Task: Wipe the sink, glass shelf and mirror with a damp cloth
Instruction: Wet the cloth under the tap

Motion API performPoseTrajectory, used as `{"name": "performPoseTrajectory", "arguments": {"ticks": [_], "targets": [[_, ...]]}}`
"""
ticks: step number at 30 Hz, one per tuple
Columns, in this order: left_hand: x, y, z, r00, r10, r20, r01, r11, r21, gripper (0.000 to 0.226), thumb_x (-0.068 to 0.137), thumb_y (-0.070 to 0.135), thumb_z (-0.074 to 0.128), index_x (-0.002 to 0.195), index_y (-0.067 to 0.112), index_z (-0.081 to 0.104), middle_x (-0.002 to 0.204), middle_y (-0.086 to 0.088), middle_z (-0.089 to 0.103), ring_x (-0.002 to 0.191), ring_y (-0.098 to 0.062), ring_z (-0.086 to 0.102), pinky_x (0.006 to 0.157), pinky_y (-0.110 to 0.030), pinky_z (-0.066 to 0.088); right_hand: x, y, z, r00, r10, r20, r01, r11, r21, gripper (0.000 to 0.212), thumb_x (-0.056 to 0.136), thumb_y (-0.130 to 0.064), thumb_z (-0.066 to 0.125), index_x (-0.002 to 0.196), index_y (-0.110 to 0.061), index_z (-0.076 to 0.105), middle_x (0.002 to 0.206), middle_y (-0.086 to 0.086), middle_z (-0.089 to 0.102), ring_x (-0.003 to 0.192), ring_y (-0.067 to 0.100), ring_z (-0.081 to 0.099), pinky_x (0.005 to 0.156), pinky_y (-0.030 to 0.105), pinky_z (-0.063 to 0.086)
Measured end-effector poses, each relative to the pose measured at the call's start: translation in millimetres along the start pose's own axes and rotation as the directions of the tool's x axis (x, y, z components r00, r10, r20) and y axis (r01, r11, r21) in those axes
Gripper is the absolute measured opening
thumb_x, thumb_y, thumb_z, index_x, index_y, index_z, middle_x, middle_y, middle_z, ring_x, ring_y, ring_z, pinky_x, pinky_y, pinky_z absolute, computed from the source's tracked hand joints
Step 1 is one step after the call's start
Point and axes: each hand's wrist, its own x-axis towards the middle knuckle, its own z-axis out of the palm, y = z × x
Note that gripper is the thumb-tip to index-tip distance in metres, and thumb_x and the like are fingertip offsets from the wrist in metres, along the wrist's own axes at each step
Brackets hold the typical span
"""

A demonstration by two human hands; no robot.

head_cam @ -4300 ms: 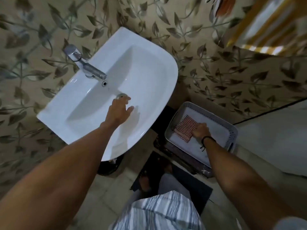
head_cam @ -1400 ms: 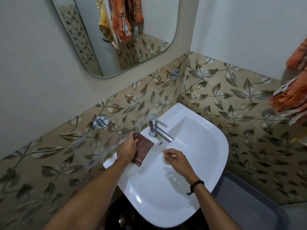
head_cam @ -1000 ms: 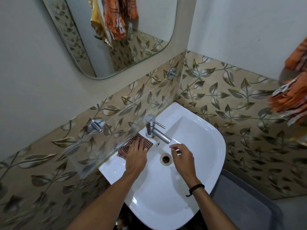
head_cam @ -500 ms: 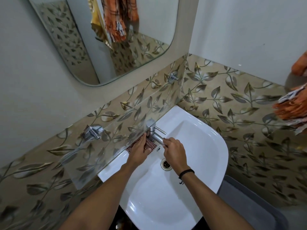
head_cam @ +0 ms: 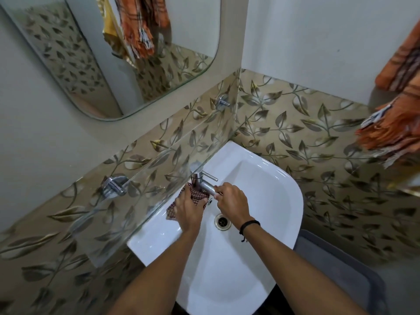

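A white sink (head_cam: 261,223) hangs on the leaf-patterned wall, its drain (head_cam: 222,221) showing in the basin. My left hand (head_cam: 188,210) presses a red checked cloth (head_cam: 197,194) against the base of the chrome tap (head_cam: 202,180) on the sink's back ledge. My right hand (head_cam: 231,201) grips the tap's spout. A glass shelf (head_cam: 127,185) on chrome brackets runs above the sink's back edge. The mirror (head_cam: 113,53) hangs on the wall higher up at the left.
An orange fringed towel (head_cam: 397,123) hangs at the right. A grey basket (head_cam: 341,262) sits on the floor to the right of the sink. The walls meet in a corner (head_cam: 238,105) behind the sink.
My left hand has pushed the cloth along the ledge up to the tap's base. My right hand has moved from over the drain to the spout and closed round it.
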Motion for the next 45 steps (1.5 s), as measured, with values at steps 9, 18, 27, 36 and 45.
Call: {"name": "performPoseTrajectory", "arguments": {"ticks": [9, 18, 27, 36, 45], "targets": [[-3, 41, 36, 0.965, -0.205, -0.162, 0.215, 0.975, 0.05, 0.079, 0.073, 0.031, 0.083, 0.139, 0.013, 0.044, 0.117, -0.014, 0.062, 0.101, -0.037, 0.058, 0.089, -0.047, 0.045, -2, -6, -4, 0.999, 0.035, 0.005, -0.034, 0.999, -0.014, 0.018, 0.096, -0.019, 0.059, 0.108, -0.022, 0.071, 0.098, -0.002, 0.062, 0.087, 0.024, 0.058, 0.067, 0.033, 0.046], [20, -15, -16, 0.976, 0.171, 0.135, -0.184, 0.979, 0.086, 0.082, 0.088, 0.035, 0.074, 0.156, 0.013, 0.034, 0.152, -0.012, 0.048, 0.138, -0.035, 0.039, 0.113, -0.05, 0.029, 1, -2, -8, 0.985, 0.161, 0.06, -0.17, 0.965, 0.198, 0.028, 0.092, -0.025, 0.067, 0.12, -0.021, 0.069, 0.115, 0.0, 0.07, 0.105, 0.023, 0.062, 0.074, 0.027, 0.039], [25, -20, -25, 0.966, 0.214, 0.142, -0.219, 0.975, 0.02, 0.071, 0.087, 0.029, 0.074, 0.151, 0.015, 0.046, 0.142, -0.012, 0.059, 0.132, -0.035, 0.047, 0.107, -0.047, 0.038, -2, -7, -10, 0.98, 0.192, 0.056, -0.2, 0.954, 0.222, 0.028, 0.091, -0.023, 0.069, 0.119, -0.019, 0.07, 0.113, 0.001, 0.07, 0.103, 0.023, 0.063, 0.074, 0.026, 0.04], [21, -22, -32, 0.956, 0.221, 0.193, -0.23, 0.973, 0.024, 0.069, 0.089, 0.031, 0.072, 0.151, 0.021, 0.045, 0.143, -0.008, 0.057, 0.131, -0.032, 0.045, 0.109, -0.048, 0.039, -1, -5, -16, 0.973, 0.201, 0.11, -0.223, 0.942, 0.249, 0.027, 0.086, -0.028, 0.072, 0.113, -0.025, 0.073, 0.11, -0.002, 0.073, 0.096, 0.023, 0.065, 0.076, 0.031, 0.051], [4, -75, -61, 0.916, 0.35, 0.198, -0.365, 0.93, 0.043, 0.058, 0.089, 0.041, 0.061, 0.143, 0.021, 0.058, 0.14, -0.004, 0.061, 0.131, -0.027, 0.049, 0.11, -0.046, 0.041, -4, -11, -10, 0.97, 0.24, 0.043, -0.243, 0.941, 0.234, 0.028, 0.089, -0.02, 0.068, 0.116, -0.021, 0.072, 0.102, 0.001, 0.074, 0.092, 0.023, 0.066, 0.069, 0.026, 0.043]]}}
